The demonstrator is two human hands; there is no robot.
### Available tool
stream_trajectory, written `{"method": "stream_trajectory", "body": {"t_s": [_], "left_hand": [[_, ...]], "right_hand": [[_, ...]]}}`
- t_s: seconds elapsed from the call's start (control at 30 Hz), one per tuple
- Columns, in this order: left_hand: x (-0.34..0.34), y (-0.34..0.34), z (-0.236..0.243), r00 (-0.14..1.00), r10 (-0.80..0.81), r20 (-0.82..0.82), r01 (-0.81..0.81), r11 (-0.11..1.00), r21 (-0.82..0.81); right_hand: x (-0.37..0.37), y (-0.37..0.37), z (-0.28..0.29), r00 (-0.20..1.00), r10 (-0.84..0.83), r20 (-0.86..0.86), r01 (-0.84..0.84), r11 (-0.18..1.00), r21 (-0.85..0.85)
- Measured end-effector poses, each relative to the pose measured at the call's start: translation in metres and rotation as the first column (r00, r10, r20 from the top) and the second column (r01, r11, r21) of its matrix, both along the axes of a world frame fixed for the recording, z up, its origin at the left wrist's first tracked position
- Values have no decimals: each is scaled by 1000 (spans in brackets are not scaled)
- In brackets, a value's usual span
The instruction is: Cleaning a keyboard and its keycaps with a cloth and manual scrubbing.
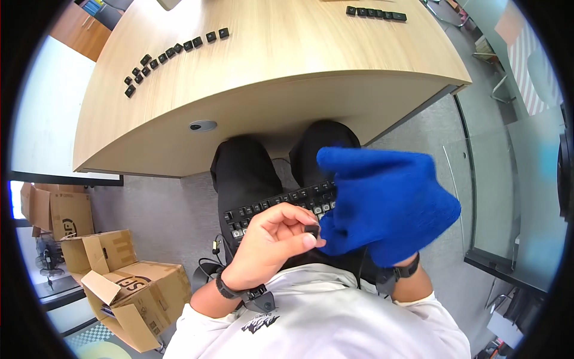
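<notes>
Step in hand: cleaning a single black keycap [311, 230] with the blue cloth [388, 200], as I judge it.
Left hand: my left hand [272, 242] is in a narrow pinch, the keycap between thumb and index finger.
Right hand: covered by the cloth, only the wrist [408, 259] bare below it; I cannot tell how the fingers close on the fabric.
Keycap position: at the left fingertips, above the near side of the keyboard [281, 200], just beside the cloth's left edge. Contact between cap and cloth: cannot tell.
Keyboard: black, across my lap [245, 167], partly behind left hand and cloth; pale switches [318, 210] bare in the nearer rows, caps on in the far ones.
Loose keycaps: a curved double line [162, 58] at left on the desk [269, 54], a short row [372, 12] at far right.
Next move, my judgement: calls for a firm left pinch while cloth-covered fingers meet the cap's faces.
Risk: a cap this small could slip from the pinch.
</notes>
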State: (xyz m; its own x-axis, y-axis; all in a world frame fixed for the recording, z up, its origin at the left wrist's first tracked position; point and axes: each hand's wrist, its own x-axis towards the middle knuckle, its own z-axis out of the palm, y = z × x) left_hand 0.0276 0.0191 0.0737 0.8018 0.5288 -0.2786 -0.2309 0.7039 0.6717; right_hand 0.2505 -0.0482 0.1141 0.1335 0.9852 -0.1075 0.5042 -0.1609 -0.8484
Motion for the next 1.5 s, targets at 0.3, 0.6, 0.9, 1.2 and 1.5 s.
{"method": "stream_trajectory", "body": {"t_s": [0.3,0.6,0.9,1.2,1.5], "left_hand": [[-1,3,-10,1000,11,-1,-11,998,-59],[-3,5,-13,1000,20,-23,-20,999,-25],[-2,3,-17,1000,7,-16,-8,999,-50],[15,-8,-14,999,21,24,-19,996,-87],[23,-18,-15,999,12,-38,-20,971,-236]], "right_hand": [[6,5,-40,933,0,360,-109,953,281],[7,5,-2,910,-15,414,-31,994,103],[-17,-13,-17,979,-167,-117,168,986,-7],[-16,15,4,779,295,554,-287,952,-104],[-21,-1,-57,916,-253,310,47,838,544]]}}
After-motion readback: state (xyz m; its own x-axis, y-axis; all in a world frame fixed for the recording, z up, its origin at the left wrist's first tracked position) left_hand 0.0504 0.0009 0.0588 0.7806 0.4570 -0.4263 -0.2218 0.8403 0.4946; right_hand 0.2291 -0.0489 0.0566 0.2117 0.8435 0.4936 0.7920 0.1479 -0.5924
